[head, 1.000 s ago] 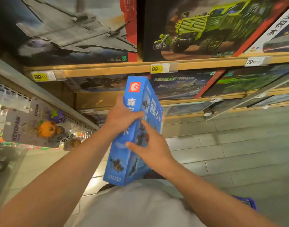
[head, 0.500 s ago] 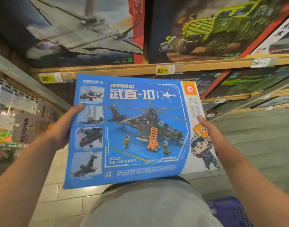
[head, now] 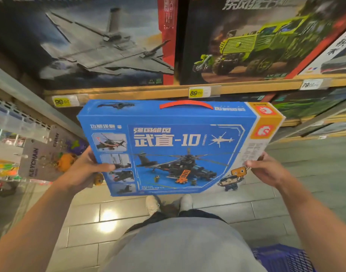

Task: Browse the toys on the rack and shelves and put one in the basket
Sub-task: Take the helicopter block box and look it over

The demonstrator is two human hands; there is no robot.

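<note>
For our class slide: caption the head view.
Both hands, left and right, hold a blue helicopter building-block box before toy shelves.

The blue basket (head: 282, 256) is cut off at the bottom edge; both hands' fingers hide behind the helicopter box (head: 174, 150).

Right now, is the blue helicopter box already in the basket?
No, both hands hold the blue helicopter box up before the shelves, while the basket sits below.

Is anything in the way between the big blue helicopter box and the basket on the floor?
Nothing visible blocks it. The flat blue cardboard helicopter box is gripped by the left hand and right hand at its side edges. The blue plastic mesh basket sits low to the right, beside the right forearm, only partly in view.
</note>
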